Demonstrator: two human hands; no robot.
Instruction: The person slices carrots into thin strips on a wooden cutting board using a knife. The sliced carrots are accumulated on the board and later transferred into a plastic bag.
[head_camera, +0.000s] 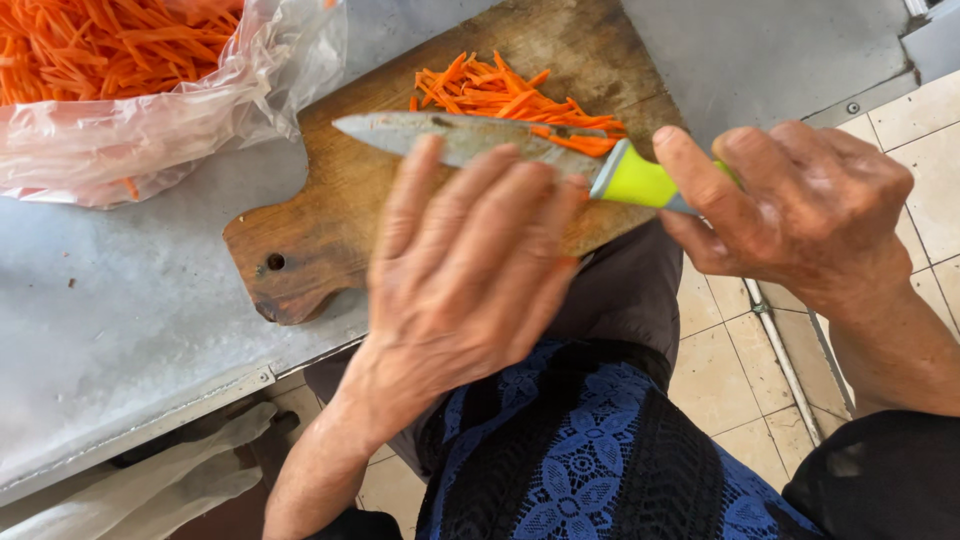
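Spanning frame, metal table (150, 300) is seen; wooden cutting board (330, 210) laid on it. Plastic bag (150, 110) already filled with carrot strips; small pile of cut carrot (510, 100) left on board. Knife (480, 140) gripped at green handle by closed right hand (800, 205); blade wiped by flat, open left hand (460, 270), nothing held.

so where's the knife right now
In the head view the knife lies across the middle of the wooden cutting board, just in front of the carrot strips. The right hand grips its green handle and the left hand's fingers rest on the blade.
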